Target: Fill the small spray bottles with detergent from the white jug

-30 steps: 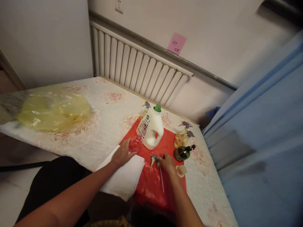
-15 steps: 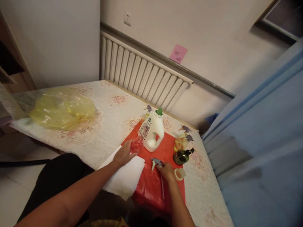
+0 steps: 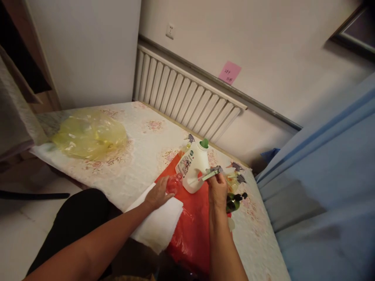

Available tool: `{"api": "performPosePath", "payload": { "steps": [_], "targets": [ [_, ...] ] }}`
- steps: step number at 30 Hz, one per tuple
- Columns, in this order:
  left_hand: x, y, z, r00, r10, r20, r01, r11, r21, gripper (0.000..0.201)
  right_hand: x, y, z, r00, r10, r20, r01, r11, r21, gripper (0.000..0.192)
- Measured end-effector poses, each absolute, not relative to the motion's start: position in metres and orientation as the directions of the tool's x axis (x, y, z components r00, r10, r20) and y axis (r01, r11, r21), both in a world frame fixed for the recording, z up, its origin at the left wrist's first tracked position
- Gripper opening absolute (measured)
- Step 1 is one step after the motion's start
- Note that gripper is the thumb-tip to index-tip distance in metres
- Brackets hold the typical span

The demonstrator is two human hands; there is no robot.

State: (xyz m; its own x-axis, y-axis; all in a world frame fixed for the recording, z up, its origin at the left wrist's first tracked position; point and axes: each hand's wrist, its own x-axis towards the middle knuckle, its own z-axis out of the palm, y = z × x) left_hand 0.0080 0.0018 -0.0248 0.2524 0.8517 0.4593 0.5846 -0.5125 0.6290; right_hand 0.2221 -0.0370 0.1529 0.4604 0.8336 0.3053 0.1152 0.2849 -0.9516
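My left hand (image 3: 158, 193) is closed around the side of a small clear bottle (image 3: 175, 184) that has no top on it and stands on a red plastic sheet (image 3: 190, 222). Raised in my right hand (image 3: 218, 190) is a grey and pale green spray trigger head (image 3: 213, 173), its thin tube pointing left across the white jug. That large white jug (image 3: 195, 171), with a label and a green piece in its mouth, stands behind the bottle. Under my left wrist lies a folded white cloth (image 3: 159, 224).
Right of my right hand stand a dark green pump bottle (image 3: 233, 202) and yellowish spray bottles (image 3: 233, 180). Another spray bottle (image 3: 187, 146) is behind the jug. A yellow plastic bag (image 3: 90, 134) lies at the left. A radiator (image 3: 187, 93) and blue curtain (image 3: 319, 195) border the table.
My right hand has lifted the spray trigger head from low over the red sheet up beside the jug, turning its tube leftward. My left hand stays at the clear bottle. The view has shifted slightly.
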Motion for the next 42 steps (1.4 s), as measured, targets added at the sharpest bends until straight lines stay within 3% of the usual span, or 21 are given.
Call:
{"api": "performPosePath", "payload": {
  "steps": [4,9,24,42],
  "targets": [
    [0.009,0.002,-0.027,0.24,0.848,0.472,0.58,-0.515,0.631,0.076,0.199,-0.019,0.173,0.465,0.789,0.401,0.096,0.406,-0.909,0.04],
    [0.01,0.002,-0.031,0.233,0.842,0.486,0.572,-0.523,0.632,0.078,0.18,-0.007,0.18,0.4,0.801,0.446,0.21,0.393,-0.895,0.037],
    [0.013,0.004,-0.038,0.225,0.82,0.526,0.612,-0.539,0.579,0.077,0.153,-0.004,0.1,0.273,0.904,0.329,0.315,0.239,-0.918,0.029],
    [0.013,0.004,-0.036,0.226,0.835,0.501,0.575,-0.53,0.623,0.076,0.15,-0.005,0.078,0.323,0.895,0.308,0.41,0.161,-0.898,0.022]
  ]
}}
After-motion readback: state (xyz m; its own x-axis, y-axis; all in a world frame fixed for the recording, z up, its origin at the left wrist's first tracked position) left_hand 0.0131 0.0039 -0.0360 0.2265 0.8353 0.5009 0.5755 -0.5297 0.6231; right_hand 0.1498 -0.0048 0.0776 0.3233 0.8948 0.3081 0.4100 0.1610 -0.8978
